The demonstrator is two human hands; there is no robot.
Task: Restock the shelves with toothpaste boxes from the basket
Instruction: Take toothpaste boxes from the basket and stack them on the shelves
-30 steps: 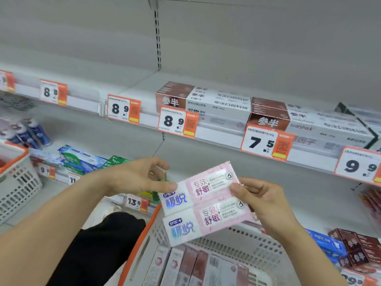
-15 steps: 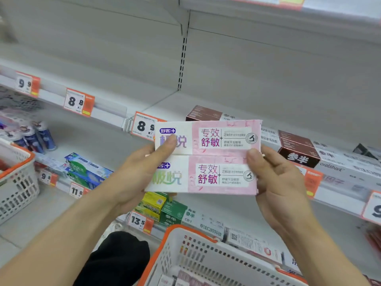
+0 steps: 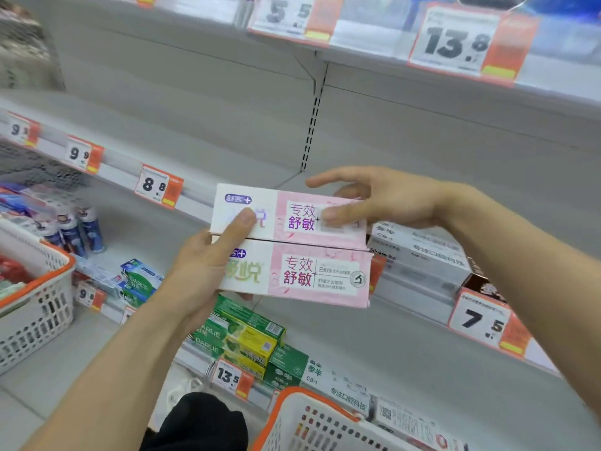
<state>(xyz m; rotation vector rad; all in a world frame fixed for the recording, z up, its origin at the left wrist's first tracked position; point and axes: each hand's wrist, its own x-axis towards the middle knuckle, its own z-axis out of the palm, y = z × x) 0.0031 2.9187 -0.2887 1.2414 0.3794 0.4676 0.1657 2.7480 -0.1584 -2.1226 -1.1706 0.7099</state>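
Basket: a white basket (image 3: pixel 312 421) with an orange rim sits nearest, below the grip, at the bottom edge of view.
Left grip: the left hand (image 3: pixel 205 271) grasps the left end of two pink-and-white toothpaste boxes (image 3: pixel 292 245), thumb laid across the front of the upper one, fingers curled behind the lower.
Right grip: the right hand (image 3: pixel 383 200) pinches the right end of the upper box, thumb on its front face, fingers reaching over its top edge.
Boxes: stacked one above the other, long sides touching, held level between the two grips, in front of the shelf edge.
Below the grip: green and yellow boxes (image 3: pixel 247 336) lie on a lower shelf, by a 13.5 price tag (image 3: pixel 229 375).
Left of the grip: a second white basket (image 3: pixel 35 307) stands on a shelf, well apart.
Behind the grip: the middle shelf (image 3: pixel 227 164) runs past, with an 8.8 price tag (image 3: pixel 157 186) on its front edge; white boxes (image 3: pixel 419 252) lie just right of the held pair.
Above: a higher shelf carries a 13.8 tag (image 3: pixel 461 43), blurred.
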